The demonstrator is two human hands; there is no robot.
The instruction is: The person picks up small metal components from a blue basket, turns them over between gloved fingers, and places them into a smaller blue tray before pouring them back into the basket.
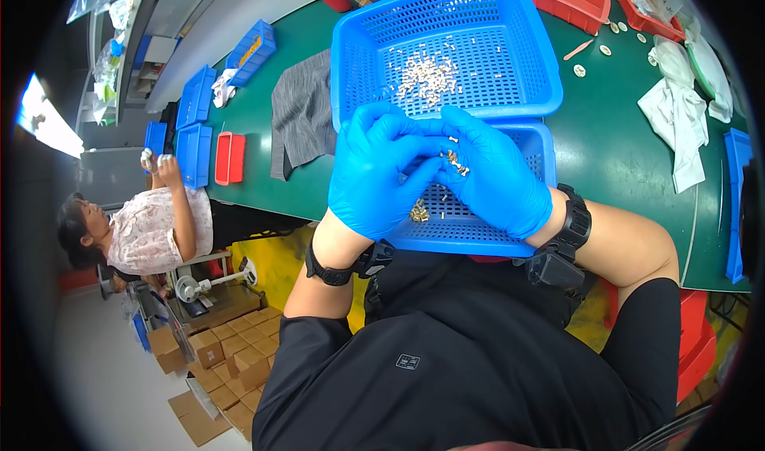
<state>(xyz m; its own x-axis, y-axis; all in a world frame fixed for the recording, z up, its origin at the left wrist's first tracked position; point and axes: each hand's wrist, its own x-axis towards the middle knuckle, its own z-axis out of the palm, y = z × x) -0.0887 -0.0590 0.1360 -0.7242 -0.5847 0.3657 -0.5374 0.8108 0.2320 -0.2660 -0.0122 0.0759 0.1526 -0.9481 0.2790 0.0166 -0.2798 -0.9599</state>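
Over the green worktop, the blue-gloved right hand cups small pale pieces, presumably against spilling, the matching left hand unclear in grip.

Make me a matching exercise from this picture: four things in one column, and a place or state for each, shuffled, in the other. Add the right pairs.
Column one
1. far basket
2. right grip
3. grey cloth
4. small red tray

Column two
A. lying just left of the far basket
B. next to a blue bin
C. loose pieces spread over its floor
D. holding a few small pieces

Pairs: 1-C, 2-D, 3-A, 4-B
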